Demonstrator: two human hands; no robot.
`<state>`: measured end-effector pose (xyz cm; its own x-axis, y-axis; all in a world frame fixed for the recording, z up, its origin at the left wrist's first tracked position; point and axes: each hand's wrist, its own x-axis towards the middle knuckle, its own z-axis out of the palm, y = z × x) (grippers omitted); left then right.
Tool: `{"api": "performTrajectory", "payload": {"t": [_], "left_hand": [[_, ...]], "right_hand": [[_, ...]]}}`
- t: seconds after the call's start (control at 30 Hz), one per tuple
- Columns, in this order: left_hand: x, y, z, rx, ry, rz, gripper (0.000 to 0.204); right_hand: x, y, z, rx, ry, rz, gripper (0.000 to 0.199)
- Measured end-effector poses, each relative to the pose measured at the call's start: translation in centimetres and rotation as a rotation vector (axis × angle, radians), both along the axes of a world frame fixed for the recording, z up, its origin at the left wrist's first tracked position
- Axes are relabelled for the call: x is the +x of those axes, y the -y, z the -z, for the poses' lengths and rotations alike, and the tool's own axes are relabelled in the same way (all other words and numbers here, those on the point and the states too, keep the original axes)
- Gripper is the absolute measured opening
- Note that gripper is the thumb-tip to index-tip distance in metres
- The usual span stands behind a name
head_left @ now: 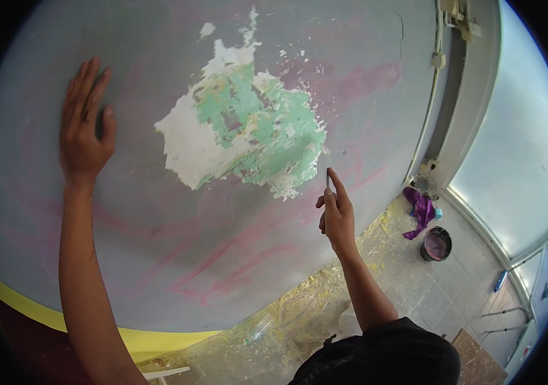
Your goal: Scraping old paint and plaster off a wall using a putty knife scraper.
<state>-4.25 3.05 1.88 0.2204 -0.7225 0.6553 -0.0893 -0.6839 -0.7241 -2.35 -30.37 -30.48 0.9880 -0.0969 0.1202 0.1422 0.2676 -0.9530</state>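
Observation:
My left hand (86,122) lies flat against the grey wall (132,58), fingers stretched upward and thumb apart. Closed around the handle of a scraper (327,160) is my right hand (337,215), its index finger extended along the tool. The scraper's blade meets the lower right edge of a large peeled patch (190,138), where white and pale green layers show through the grey paint. Small white chips dot the wall above and to the right of the patch. Most of the scraper's handle is hidden by my fingers.
Yellow and white paint flakes (325,279) litter the tiled floor along the wall's foot. A black bucket (436,244) and a purple cloth (419,212) lie at the right, near a frosted glass panel (511,122). A thin pipe (429,102) runs down the wall's right edge.

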Motion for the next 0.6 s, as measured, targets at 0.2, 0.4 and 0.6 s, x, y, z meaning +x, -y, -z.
{"api": "performTrajectory", "payload": {"t": [0.2, 0.4, 0.6], "left_hand": [[0.6, 0.9, 0.8, 0.034, -0.034, -0.101, 0.047], [-0.4, 2.7, 1.7, -0.039, -0.035, -0.168, 0.045], [-0.2, 7.4, 16.2, -0.149, -0.270, -0.133, 0.043]], "right_hand": [[4.5, -0.5, 3.0, -0.089, 0.129, 0.067, 0.051], [5.9, -0.6, 2.2, -0.157, 0.118, 0.059, 0.055], [6.2, -2.4, 3.1, -0.156, 0.128, 0.136, 0.056]]}}
